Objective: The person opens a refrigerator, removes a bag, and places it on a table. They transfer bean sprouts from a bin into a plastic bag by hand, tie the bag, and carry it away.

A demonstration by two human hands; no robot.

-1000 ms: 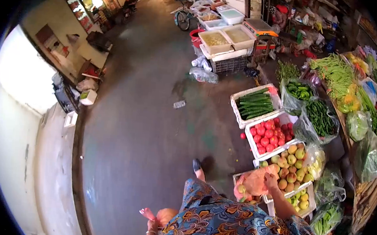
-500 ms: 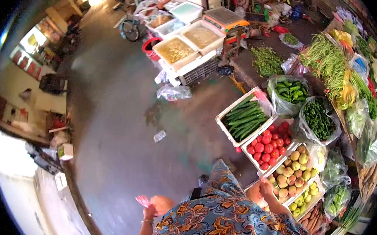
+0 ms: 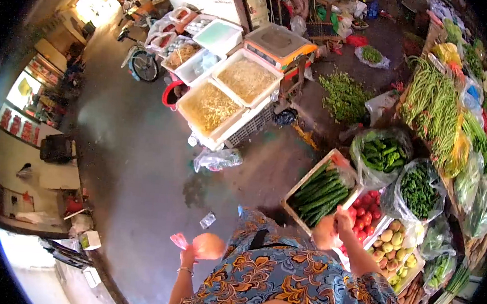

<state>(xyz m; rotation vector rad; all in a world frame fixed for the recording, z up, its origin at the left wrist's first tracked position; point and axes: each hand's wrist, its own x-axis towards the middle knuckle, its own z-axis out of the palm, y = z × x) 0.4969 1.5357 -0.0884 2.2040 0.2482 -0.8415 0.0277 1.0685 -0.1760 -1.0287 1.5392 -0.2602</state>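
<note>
My left hand is closed round the gathered neck of a small pinkish plastic bag, at the lower left over the floor. The rounded, orange-tan plastic bag bulges out to the right of that hand; its contents cannot be made out. At the right, my right hand grips a similar pinkish plastic bag, held in front of the tomatoes. Just beyond it, cucumbers fill a white foam box. Peaches lie nearest below my right forearm.
White tubs of pale food stand on a crate ahead, beside an orange scale. Bags of green peppers and green beans line the right. A crumpled plastic bag lies on the floor; a bicycle stands farther back.
My view has moved forward, bringing the tubs closer. The right hand with its bag went from beside the peaches to by the tomatoes and cucumbers. The left hand's bag shows more fully.
</note>
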